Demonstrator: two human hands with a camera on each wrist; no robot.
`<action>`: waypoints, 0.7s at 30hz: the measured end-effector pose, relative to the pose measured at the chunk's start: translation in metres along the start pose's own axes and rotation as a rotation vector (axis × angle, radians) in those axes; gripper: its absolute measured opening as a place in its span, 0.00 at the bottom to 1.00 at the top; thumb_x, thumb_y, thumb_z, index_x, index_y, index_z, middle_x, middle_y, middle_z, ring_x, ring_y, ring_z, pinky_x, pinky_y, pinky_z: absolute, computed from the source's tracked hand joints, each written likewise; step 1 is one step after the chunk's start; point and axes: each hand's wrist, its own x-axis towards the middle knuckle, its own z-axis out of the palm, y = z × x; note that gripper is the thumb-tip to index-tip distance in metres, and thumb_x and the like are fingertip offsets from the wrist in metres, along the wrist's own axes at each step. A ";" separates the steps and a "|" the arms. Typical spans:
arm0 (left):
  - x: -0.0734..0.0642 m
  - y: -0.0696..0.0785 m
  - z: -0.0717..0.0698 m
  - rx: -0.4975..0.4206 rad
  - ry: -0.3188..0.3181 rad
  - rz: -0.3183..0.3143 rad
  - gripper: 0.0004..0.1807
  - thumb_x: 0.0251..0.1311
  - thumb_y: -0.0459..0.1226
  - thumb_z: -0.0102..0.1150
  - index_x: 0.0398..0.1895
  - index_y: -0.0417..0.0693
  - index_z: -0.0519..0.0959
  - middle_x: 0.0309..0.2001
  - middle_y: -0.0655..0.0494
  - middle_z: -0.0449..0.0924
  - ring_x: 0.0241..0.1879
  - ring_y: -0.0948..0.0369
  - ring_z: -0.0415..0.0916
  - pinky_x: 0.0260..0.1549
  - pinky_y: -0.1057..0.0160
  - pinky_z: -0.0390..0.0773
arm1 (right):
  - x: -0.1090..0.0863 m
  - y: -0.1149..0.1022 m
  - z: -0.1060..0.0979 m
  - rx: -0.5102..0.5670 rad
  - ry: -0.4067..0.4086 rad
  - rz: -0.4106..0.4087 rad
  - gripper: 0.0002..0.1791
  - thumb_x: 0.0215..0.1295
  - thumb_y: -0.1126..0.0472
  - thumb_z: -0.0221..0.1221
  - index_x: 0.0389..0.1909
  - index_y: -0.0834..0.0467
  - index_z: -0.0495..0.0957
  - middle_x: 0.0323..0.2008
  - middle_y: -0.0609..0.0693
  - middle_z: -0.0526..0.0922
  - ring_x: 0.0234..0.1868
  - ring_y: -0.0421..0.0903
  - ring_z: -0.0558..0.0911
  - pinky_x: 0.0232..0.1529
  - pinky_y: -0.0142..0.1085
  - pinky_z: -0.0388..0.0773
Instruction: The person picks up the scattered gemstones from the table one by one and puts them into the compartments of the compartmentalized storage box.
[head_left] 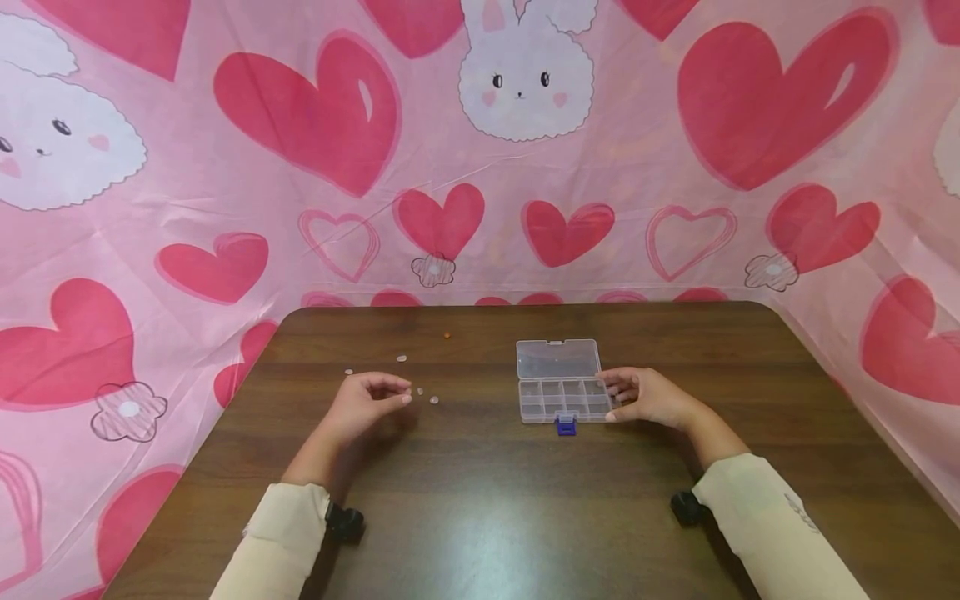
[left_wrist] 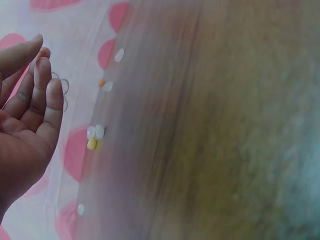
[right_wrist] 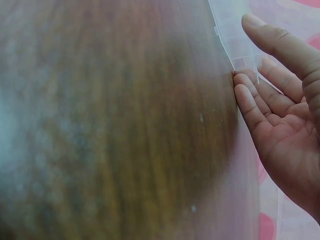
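A clear plastic compartment box (head_left: 531,408) lies on the table with its lid (head_left: 558,361) folded back and a blue latch (head_left: 566,427) at the front. My right hand (head_left: 648,398) holds the box's right end, thumb at the front corner and fingers along the side. Above the table at left, my left hand (head_left: 367,406) hovers with bent, relaxed fingers and a gap between thumb and forefinger. Small white pill-like pieces (head_left: 434,400) lie near its fingertips. The left wrist view shows several white pieces (left_wrist: 119,55), a yellow piece (left_wrist: 92,144) and an orange piece (left_wrist: 102,83).
The brown wooden table (head_left: 480,492) reaches back to a pink cloth (head_left: 637,158) printed with hearts and rabbits. Another white piece (head_left: 401,358) lies behind the left hand. Black wrist cameras (head_left: 347,525) sit below both hands.
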 end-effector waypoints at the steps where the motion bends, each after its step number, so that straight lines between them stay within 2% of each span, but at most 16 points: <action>1: 0.000 0.000 0.001 -0.001 -0.002 0.000 0.15 0.54 0.32 0.71 0.43 0.33 0.83 0.37 0.48 0.86 0.35 0.58 0.80 0.33 0.66 0.79 | 0.000 0.000 0.000 0.001 0.000 0.000 0.39 0.50 0.61 0.74 0.63 0.68 0.70 0.54 0.63 0.78 0.50 0.56 0.78 0.53 0.49 0.76; 8: 0.000 0.005 0.009 -0.022 -0.009 0.016 0.11 0.53 0.31 0.71 0.40 0.36 0.85 0.36 0.48 0.86 0.34 0.59 0.81 0.32 0.66 0.80 | 0.000 0.000 0.000 -0.001 0.004 0.002 0.39 0.50 0.60 0.74 0.62 0.67 0.71 0.52 0.62 0.79 0.50 0.56 0.78 0.52 0.48 0.76; 14: 0.001 0.008 0.015 -0.014 -0.012 0.019 0.14 0.52 0.32 0.72 0.42 0.33 0.84 0.35 0.50 0.86 0.33 0.60 0.80 0.32 0.66 0.79 | 0.000 0.001 0.000 0.000 0.002 -0.006 0.39 0.50 0.60 0.75 0.62 0.68 0.71 0.52 0.62 0.79 0.50 0.56 0.78 0.52 0.46 0.76; 21: 0.001 0.013 0.020 -0.044 -0.044 0.028 0.15 0.53 0.30 0.71 0.43 0.30 0.83 0.38 0.44 0.86 0.33 0.58 0.81 0.32 0.66 0.80 | 0.000 0.000 0.000 -0.003 0.004 -0.013 0.39 0.50 0.61 0.74 0.62 0.68 0.71 0.52 0.62 0.79 0.50 0.56 0.78 0.52 0.45 0.77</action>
